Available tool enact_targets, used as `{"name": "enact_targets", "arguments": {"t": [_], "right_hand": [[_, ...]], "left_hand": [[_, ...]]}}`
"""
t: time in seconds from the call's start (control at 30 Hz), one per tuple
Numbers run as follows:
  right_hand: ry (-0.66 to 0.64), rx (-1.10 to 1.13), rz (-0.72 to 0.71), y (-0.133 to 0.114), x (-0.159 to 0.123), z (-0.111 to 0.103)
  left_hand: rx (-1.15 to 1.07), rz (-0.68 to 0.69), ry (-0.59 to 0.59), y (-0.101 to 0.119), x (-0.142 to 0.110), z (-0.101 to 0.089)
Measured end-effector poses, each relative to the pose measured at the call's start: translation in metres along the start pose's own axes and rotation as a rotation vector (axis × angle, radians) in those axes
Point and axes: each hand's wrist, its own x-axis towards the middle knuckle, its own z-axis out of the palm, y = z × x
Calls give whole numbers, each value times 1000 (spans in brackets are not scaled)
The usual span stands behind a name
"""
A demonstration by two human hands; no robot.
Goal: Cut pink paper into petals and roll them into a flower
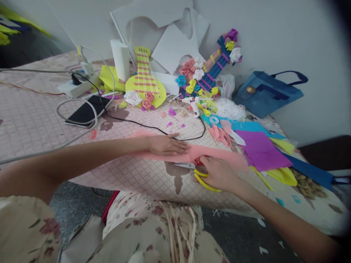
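Note:
A long strip of pink crepe paper (225, 156) lies across the table near its front edge. My left hand (168, 145) rests flat on the paper, fingers stretched out to the right. At the paper's near edge, my right hand (219, 171) is closed around the handles of a pair of scissors (207, 185) with yellow and red on the grips. Their metal blades (184, 165) point left, lying just in front of the strip. My fingers hide part of the handles.
Behind stand a yellow paper guitar (145, 86) and a blue one (212, 78) with paper flowers. A glue gun (194, 107) trails a black cord. Left are a tablet-like black device (87, 110) and power strip (79, 87); right, purple paper (264, 150) and a blue bag (270, 93).

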Motion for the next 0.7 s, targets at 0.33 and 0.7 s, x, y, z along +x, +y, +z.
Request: {"name": "enact_targets", "arguments": {"t": [0.33, 0.7], "right_hand": [[-47, -92, 21, 2, -2, 1], [27, -15, 23, -2, -5, 1]], "left_hand": [[22, 19, -6, -5, 0, 3], [7, 10, 2, -4, -1, 2]]}}
